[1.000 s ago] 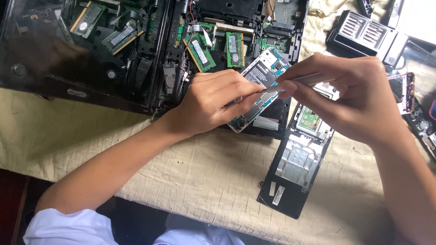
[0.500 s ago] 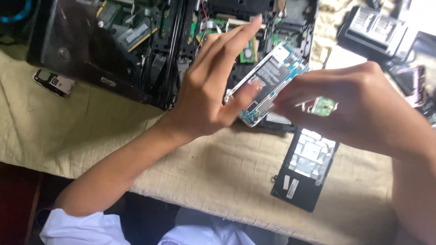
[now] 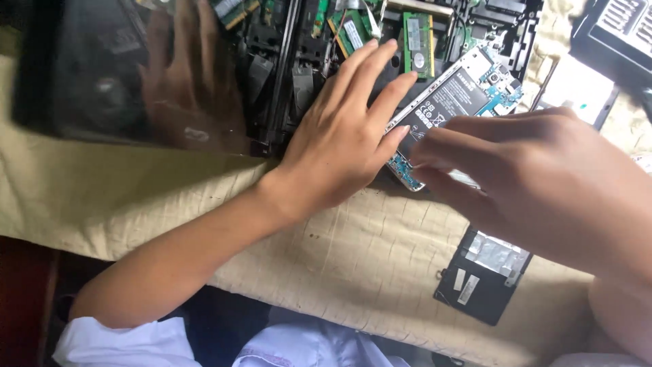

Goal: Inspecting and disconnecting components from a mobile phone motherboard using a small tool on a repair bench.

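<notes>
An opened phone (image 3: 451,95) with its back off, showing a dark battery and blue-green board, lies tilted on the near edge of a black tray of parts (image 3: 299,88). My left hand (image 3: 346,136) rests flat beside it, fingers spread and straight, with the thumb along the phone's left edge. My right hand (image 3: 536,177) comes in from the right, its fingertips bunched and pinching the phone's lower end. A small pale bit shows under those fingers; I cannot make out what it is.
Green memory boards (image 3: 418,41) and cables fill the tray. A glossy black panel (image 3: 129,81) lies at left. A black phone cover with foil patches (image 3: 485,272) sits on the beige quilted cloth (image 3: 353,258). A dark vented device (image 3: 614,27) is at top right.
The phone has gone from being held up in both hands to lying on the tray edge. My left hand let go and spread flat. My right hand moved down onto the phone's lower end.
</notes>
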